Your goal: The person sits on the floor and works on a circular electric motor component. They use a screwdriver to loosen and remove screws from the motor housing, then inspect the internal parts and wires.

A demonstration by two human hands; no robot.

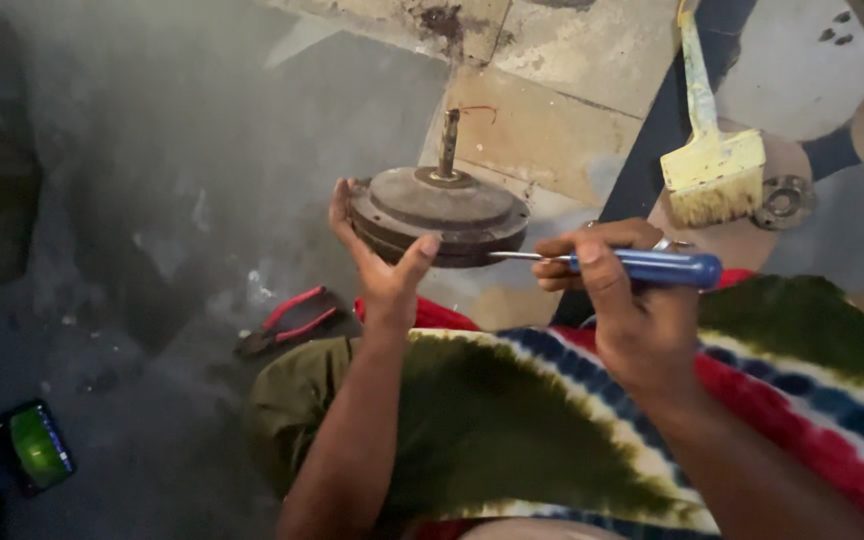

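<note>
My left hand (380, 262) grips the near left rim of a round, rusty dark metal motor housing (442, 212) with a short shaft sticking up from its middle. It is held up above the floor. My right hand (624, 300) holds a screwdriver with a blue handle (652, 268). Its metal blade points left and its tip touches the housing's right side edge. A green, red, blue and white patterned cloth (592, 410) covers my lap below both hands.
Red-handled pliers (287, 322) lie on the grey floor to the left. A yellow paint-stained brush (710, 160) and a small metal ring part (784, 200) lie at upper right. A phone with a green screen (37, 445) rests at lower left.
</note>
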